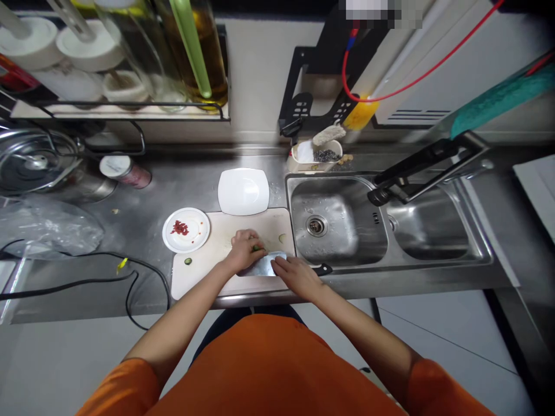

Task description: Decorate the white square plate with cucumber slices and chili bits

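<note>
My left hand [243,247] is curled over a small green vegetable [259,249] on the pale cutting board [199,277], fingers closed on it. My right hand [297,276] grips a cleaver [262,266] whose wide blade lies against the vegetable; its black handle end [323,269] sticks out toward the sink. A cut green slice [188,261] lies at the board's left, another pale slice [282,237] near its right edge.
A round white plate [186,230] with red chopped bits sits left of the board, a square white plate [243,191] behind it. A steel double sink [347,231] with a black faucet [425,164] is to the right. A black cable [87,280] and plastic bag [47,228] lie left.
</note>
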Demonstrator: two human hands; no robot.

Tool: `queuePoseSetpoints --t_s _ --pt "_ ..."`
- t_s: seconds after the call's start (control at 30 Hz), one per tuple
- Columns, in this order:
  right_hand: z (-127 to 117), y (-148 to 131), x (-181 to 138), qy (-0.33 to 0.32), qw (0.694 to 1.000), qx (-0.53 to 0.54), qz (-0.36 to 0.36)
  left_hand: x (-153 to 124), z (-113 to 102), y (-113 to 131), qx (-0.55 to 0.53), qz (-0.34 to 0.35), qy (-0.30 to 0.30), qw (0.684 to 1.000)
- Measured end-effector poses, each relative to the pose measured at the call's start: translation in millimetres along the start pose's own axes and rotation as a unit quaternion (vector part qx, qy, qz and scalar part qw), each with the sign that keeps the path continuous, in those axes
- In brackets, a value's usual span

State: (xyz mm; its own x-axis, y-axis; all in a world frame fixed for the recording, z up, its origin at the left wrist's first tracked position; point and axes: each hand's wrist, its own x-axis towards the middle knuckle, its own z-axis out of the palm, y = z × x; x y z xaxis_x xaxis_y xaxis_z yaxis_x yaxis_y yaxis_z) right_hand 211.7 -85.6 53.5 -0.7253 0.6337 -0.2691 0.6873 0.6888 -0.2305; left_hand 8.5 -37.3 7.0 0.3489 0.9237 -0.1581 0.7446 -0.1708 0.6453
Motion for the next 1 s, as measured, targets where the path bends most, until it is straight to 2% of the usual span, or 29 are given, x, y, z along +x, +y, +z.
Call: queuePoseSetpoints --t_s 0.13,0.23,0.33,0.43,0.57,0.63,0.73,0.87,1.0 --pt "-5 -8 -5 -0.023 0.999 0.036 0.021 -2 -14 -20 -0.066 -0.050 0.062 0.995" --pt "-7 -18 -11 -0.072 0.990 0.095 0.076 -16 -27 -42 -0.142 -0.096 0.050 0.984" --pt "-5 -27 -15 -0.097 0.974 0.157 0.133 -34 -36 -61 -0.150 -0.119 0.056 0.980" --pt "-1 -31 -16 -0.090 0.961 0.196 0.171 -41 -39 -70 -0.144 -0.074 0.043 0.986" --pt "3 -30 -13 -0.081 0.951 0.213 0.207 -33 -42 -68 -0.109 0.025 -0.042 0.993" --pt "3 -29 -12 -0.079 0.951 0.213 0.210 -29 -41 -66 -0.085 0.057 -0.061 0.993" --pt "3 -28 -11 -0.075 0.951 0.197 0.226 -30 -34 -63 -0.057 0.061 -0.018 0.996" --pt "1 -33 -9 -0.072 0.946 0.186 0.257 -46 -17 -56 -0.005 -0.031 0.092 0.995" --pt "-1 -42 -5 -0.079 0.940 0.189 0.272 -56 1 -50 0.049 -0.094 0.147 0.984"
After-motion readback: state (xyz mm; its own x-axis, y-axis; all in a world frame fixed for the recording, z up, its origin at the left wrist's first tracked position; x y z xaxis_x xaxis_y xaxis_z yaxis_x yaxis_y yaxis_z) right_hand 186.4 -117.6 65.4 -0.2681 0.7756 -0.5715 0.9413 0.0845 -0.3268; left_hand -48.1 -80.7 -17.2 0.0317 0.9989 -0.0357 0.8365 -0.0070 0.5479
